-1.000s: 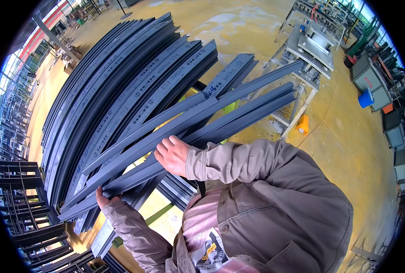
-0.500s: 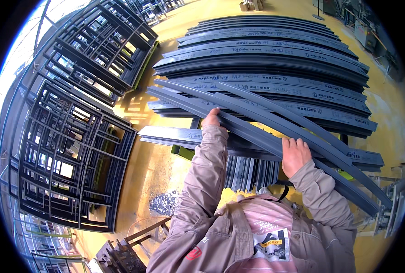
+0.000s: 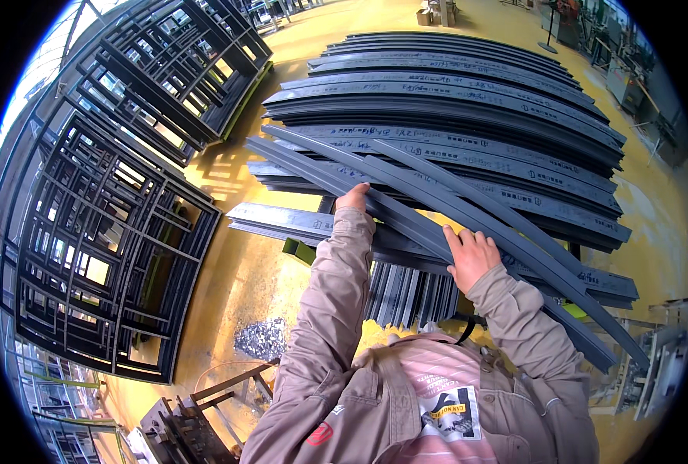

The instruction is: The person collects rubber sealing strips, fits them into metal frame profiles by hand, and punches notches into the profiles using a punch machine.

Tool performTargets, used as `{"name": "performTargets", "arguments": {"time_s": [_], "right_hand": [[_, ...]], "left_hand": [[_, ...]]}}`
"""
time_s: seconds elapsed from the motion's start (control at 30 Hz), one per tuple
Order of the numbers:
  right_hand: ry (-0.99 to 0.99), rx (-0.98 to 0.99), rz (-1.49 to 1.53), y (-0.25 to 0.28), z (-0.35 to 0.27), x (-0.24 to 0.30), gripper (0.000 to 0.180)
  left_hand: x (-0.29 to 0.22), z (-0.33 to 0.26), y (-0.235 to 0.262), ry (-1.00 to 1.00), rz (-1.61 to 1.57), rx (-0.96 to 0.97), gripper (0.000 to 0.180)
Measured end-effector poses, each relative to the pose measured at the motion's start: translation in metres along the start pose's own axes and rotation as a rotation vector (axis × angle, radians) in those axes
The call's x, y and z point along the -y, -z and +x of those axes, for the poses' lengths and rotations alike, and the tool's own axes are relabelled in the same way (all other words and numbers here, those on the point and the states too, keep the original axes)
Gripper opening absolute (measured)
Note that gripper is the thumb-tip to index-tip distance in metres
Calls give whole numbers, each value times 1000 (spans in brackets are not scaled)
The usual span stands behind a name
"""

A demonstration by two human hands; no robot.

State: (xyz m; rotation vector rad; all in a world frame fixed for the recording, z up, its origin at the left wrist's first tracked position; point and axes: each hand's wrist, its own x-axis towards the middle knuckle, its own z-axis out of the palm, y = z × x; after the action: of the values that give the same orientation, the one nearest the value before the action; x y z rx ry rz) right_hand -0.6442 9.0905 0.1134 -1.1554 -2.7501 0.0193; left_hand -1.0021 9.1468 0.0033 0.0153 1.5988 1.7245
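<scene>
Long dark grey metal profiles lie slantwise across the stack in front of me. My left hand [image 3: 353, 198] is closed on the near edge of the closest slanting profile [image 3: 406, 222], thumb on top and its other fingers mostly hidden underneath. Farther right along that profile, my right hand [image 3: 475, 259] rests with its fingers spread and its thumb apart. Two more slanting profiles lie just beyond: a long bar [image 3: 506, 230] and a thinner one [image 3: 452, 179]. Below my hands is a crosswise profile with a pale face [image 3: 278, 219].
Rows of stacked grey profiles [image 3: 452, 100] with handwriting fill the far side. Two racks of dark welded frames [image 3: 112, 255] stand to the left. Short profile ends [image 3: 409, 298] show below my hands. A pile of metal scraps [image 3: 260, 340] lies on the yellow floor [image 3: 220, 263].
My right hand has shifted left along the profile, and its fingers have spread. The left hand keeps its place on the profile. The whole view has shifted slightly.
</scene>
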Motion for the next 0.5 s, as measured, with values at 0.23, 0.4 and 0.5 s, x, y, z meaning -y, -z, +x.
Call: {"name": "performTargets", "arguments": {"time_s": [0.23,0.4,0.5], "right_hand": [[-3,7,53,-29,-4,-11,79],[-51,26,171,12,5,6,78],[-14,-13,167,6,27,25,71]], "left_hand": [[-3,-31,-15,180,-263,102,40],[1,-141,-19,193,-448,411,53],[32,-127,-17,274,-504,532,48]]}}
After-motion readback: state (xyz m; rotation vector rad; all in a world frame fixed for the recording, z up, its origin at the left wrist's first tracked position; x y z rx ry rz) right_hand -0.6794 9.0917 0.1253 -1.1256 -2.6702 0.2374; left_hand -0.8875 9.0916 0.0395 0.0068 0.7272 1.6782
